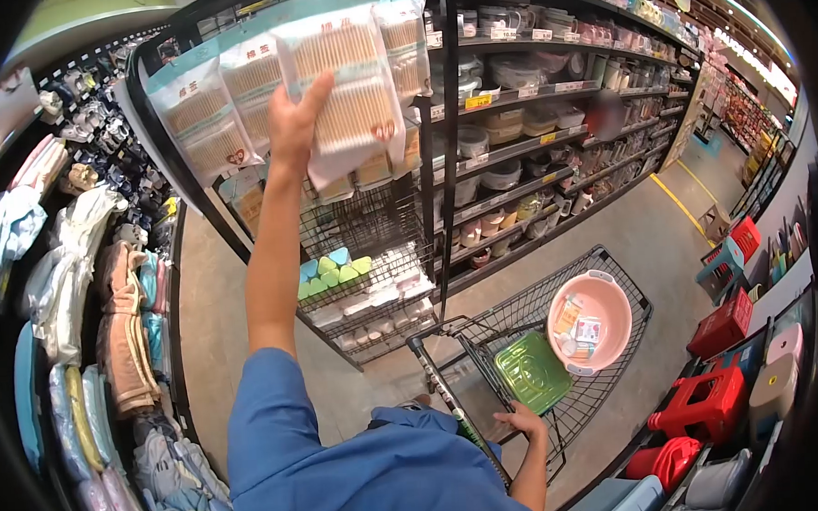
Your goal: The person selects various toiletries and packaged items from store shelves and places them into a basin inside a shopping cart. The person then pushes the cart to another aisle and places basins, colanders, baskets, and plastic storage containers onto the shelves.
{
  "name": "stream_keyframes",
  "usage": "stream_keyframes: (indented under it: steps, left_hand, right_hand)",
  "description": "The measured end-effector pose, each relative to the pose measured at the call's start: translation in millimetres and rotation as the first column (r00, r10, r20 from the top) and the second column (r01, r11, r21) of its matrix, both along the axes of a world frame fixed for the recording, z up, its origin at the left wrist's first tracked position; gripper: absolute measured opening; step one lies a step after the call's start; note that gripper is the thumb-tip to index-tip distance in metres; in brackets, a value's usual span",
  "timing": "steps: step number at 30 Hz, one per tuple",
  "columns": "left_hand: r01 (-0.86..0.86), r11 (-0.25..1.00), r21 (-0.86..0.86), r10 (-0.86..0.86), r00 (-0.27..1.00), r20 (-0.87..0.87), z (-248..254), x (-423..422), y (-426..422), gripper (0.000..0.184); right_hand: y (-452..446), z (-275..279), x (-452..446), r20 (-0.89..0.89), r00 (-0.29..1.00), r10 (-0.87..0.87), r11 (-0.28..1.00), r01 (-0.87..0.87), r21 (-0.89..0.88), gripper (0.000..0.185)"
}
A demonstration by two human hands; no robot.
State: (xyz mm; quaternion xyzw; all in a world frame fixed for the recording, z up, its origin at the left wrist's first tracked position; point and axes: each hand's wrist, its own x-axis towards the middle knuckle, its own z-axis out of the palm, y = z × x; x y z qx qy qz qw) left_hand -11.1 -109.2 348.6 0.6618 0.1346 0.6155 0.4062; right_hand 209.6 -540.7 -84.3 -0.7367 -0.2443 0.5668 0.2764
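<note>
Left hand [295, 118] pinching flat clear-plastic cotton-swab packet [357, 105]; right hand [526, 420] beside black wire cart [451, 401] (grip: can't tell).

I'm in a shop: price labels [478, 101] line the edges of long black shelves [515, 162] stacked with containers, packets of cotton swabs [349, 83] hang on a rack, folded towels [128, 335] fill another display, and a wire shopping cart [605, 291] stands beside me.
</note>
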Motion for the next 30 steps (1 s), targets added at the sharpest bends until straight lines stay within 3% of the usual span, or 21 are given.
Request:
stream_keyframes:
  steps: [5,8,14,16,17,19,21,22,23,24,25,26,27,28,30]
  left_hand:
    - [0.04,0.998,-0.05,-0.038,0.998,0.045,22.7,19.6,51.7,0.041]
    - [0.13,0.99,-0.062,-0.122,0.986,0.115,22.4,27.6,64.3,0.042]
    - [0.201,0.971,-0.126,-0.185,0.974,0.13,9.5,29.4,65.8,0.041]
    - [0.075,0.984,-0.163,-0.057,0.992,0.115,-0.1,32.0,62.8,0.044]
    - [0.103,0.982,-0.157,-0.07,0.977,0.201,-7.4,35.1,57.9,0.05]
    - [-0.279,0.953,-0.117,0.286,0.957,0.054,-40.2,36.9,63.5,0.056]
    - [-0.532,0.842,0.084,0.519,0.844,0.138,-108.0,49.0,69.3,0.06]
    - [-0.652,0.742,0.158,0.661,0.75,-0.01,-135.3,50.2,45.4,0.064]
    - [-0.516,0.852,0.084,0.513,0.856,0.06,-168.5,60.1,23.4,0.065]
    - [-0.57,0.816,0.097,0.579,0.804,-0.136,-190.9,66.5,-15.2,0.062]
    - [-0.494,0.867,0.07,0.497,0.845,-0.199,-223.0,76.0,-40.8,0.058]
    - [-0.406,0.909,0.092,0.416,0.871,-0.262,-267.2,85.3,-51.1,0.055]
    - [-0.347,0.935,0.079,0.343,0.819,-0.459,-278.5,92.6,-92.1,0.051]
    - [-0.258,0.958,0.123,0.283,0.799,-0.53,-299.4,100.8,-117.9,0.043]
    - [-0.021,0.996,0.087,0.072,0.762,-0.643,-324.2,117.6,-164.0,0.034]
  right_hand:
    - [-1.3,-0.4,-0.1,-0.002,1.0,0.02,1.0,-0.021,-0.001,0.065]
    - [-5.5,-8.7,0.2,0.028,0.999,-0.038,0.999,0.039,-0.024,0.07]
    - [-11.5,-33.1,6.5,0.048,0.998,0.035,0.999,-0.036,0.02,0.085]
    - [-10.1,1.2,-0.7,0.069,0.997,0.028,1.0,-0.027,-0.004,0.087]
    - [-9.2,-1.0,0.6,0.058,0.998,0.016,1.0,-0.016,-0.003,0.087]
    - [-12.7,-19.3,4.4,0.111,0.992,0.055,0.998,-0.053,-0.015,0.088]
    - [-13.3,-33.5,9.2,0.187,0.971,0.152,0.988,-0.147,-0.037,0.09]
    - [-10.8,-32.9,11.1,0.245,0.944,0.22,0.976,-0.211,-0.061,0.09]
    - [-8.3,-40.2,12.5,0.247,0.939,0.238,0.971,-0.234,-0.043,0.089]
    - [-10.1,-44.3,14.0,0.244,0.939,0.242,0.97,-0.244,-0.025,0.088]
    - [-10.6,-31.3,9.9,0.247,0.941,0.23,0.972,-0.235,-0.012,0.086]
    - [-9.5,-19.2,8.8,0.14,0.964,0.227,0.974,-0.221,-0.055,0.082]
    - [-11.6,-60.5,9.3,0.23,0.953,0.197,0.979,-0.204,0.008,0.076]
    - [-8.6,-48.0,10.1,0.151,0.955,0.256,0.967,-0.251,-0.051,0.069]
    - [-9.6,-44.3,5.5,0.21,0.951,0.226,0.973,-0.23,-0.008,0.058]
